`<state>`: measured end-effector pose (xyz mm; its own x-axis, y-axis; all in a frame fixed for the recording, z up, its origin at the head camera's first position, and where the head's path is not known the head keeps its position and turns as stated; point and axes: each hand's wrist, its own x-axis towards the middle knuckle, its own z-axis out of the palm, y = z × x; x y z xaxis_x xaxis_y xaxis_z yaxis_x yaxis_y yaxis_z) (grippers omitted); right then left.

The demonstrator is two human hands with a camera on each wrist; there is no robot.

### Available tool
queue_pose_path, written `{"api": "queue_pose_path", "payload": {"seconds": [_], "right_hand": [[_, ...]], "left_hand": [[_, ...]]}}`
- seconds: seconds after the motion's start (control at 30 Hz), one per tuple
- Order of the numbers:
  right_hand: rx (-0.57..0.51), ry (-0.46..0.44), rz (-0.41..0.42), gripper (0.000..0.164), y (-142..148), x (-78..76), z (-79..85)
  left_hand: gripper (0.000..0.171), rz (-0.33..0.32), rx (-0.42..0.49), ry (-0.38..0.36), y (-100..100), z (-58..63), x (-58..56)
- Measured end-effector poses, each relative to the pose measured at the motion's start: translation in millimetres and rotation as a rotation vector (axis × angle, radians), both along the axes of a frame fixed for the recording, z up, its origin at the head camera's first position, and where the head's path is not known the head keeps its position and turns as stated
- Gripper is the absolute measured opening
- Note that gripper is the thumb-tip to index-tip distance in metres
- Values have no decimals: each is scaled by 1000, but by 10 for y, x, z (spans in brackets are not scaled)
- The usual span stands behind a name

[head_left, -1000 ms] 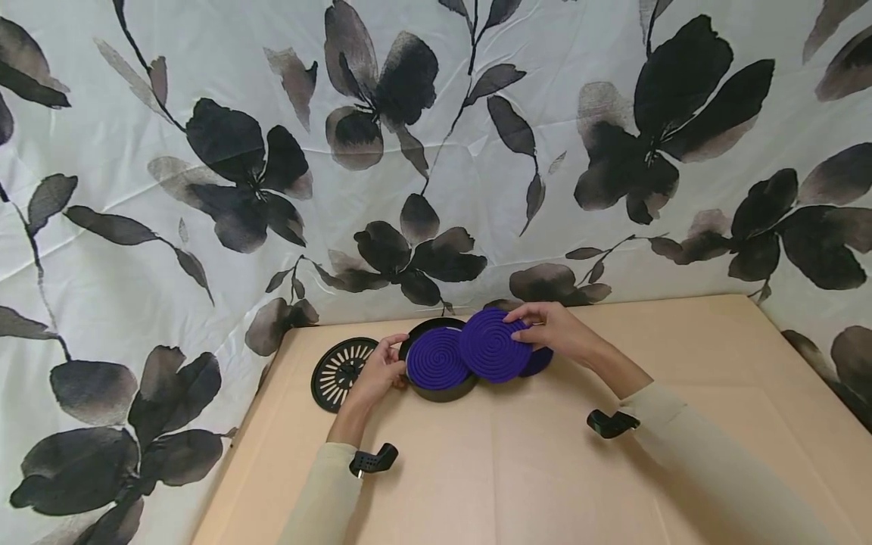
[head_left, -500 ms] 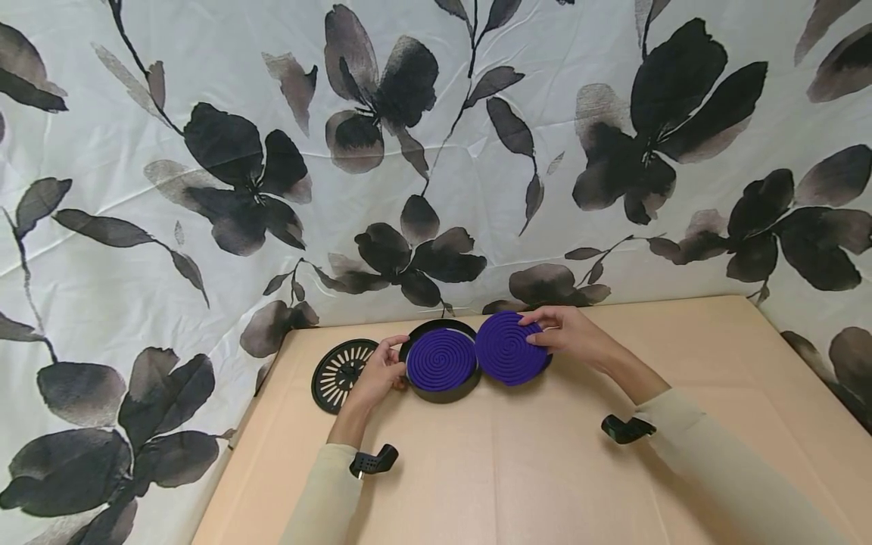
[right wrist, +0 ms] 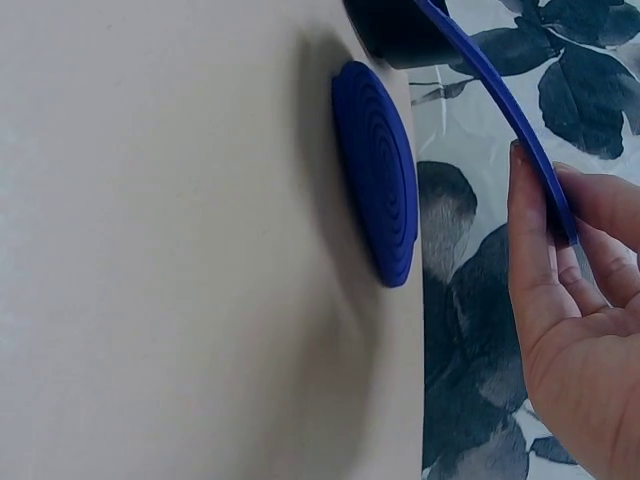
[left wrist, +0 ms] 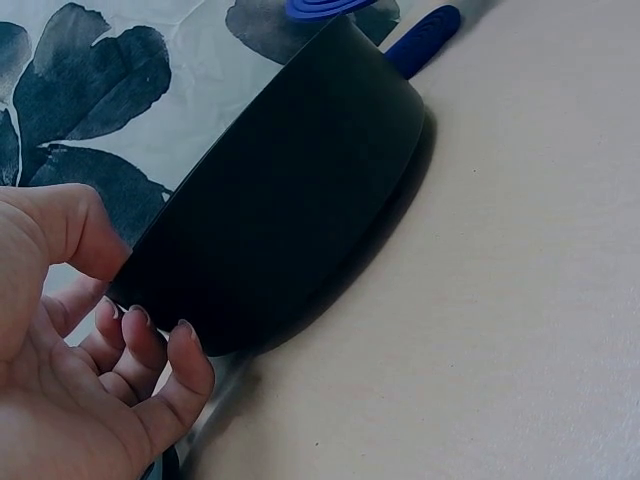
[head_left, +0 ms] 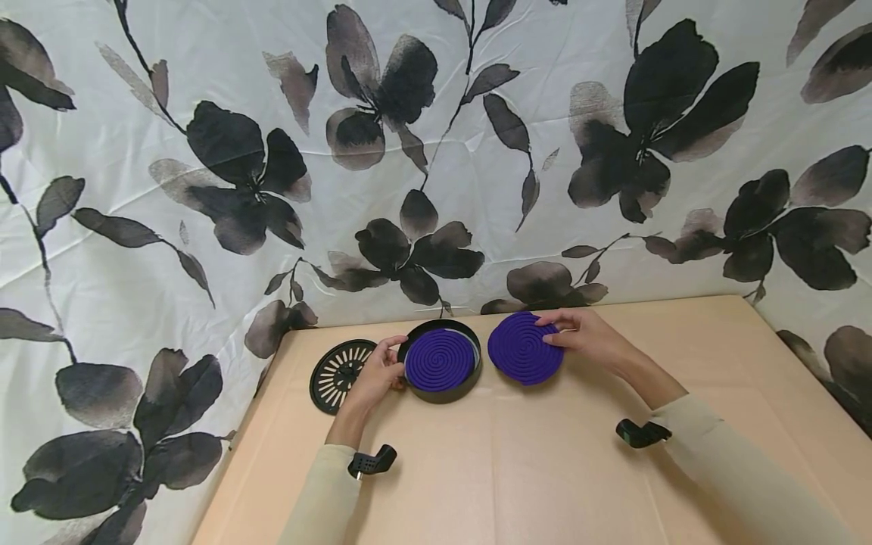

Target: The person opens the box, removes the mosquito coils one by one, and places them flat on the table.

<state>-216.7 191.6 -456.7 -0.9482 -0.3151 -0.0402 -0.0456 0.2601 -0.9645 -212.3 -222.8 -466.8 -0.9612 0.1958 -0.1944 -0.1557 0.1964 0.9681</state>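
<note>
My right hand (head_left: 587, 337) pinches the edge of a purple round coaster (head_left: 523, 348) with spiral grooves. In the right wrist view that coaster shows edge-on between thumb and fingers, raised above another purple coaster (right wrist: 378, 175) lying on the table, perhaps a small stack. My left hand (head_left: 377, 375) holds the left side of a round black holder (head_left: 443, 395), thumb at its rim and fingertips low against its wall (left wrist: 270, 200). Inside the holder lies a purple spiral coaster (head_left: 439, 359), with a pale sliver at its right edge.
A black slotted disc (head_left: 334, 371) lies left of the holder, partly behind my left hand. The pale table (head_left: 490, 469) ends at a floral-patterned cloth (head_left: 409, 182) hanging behind it. Black wrist cameras (head_left: 371, 462) sit on both sleeves.
My right hand has moved the pinched coaster rightward, from overlapping the holder to over the coaster on the table. My left hand keeps its place on the holder.
</note>
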Motion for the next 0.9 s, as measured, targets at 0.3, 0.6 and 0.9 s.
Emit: {"api": "queue_pose_path", "payload": {"seconds": [0.3,0.6,0.9], "right_hand": [[-14,32,-28,40,162,14,-83],[-4,23,-51,40,322,-37,-98],[6,28,-84,38,475,-113,-194]], "left_hand": [[62,32,-20,43,-25,-181,-74],[62,52,-11,48,-8,-170,-87],[64,45,-22,8,2,-128,-116]]}}
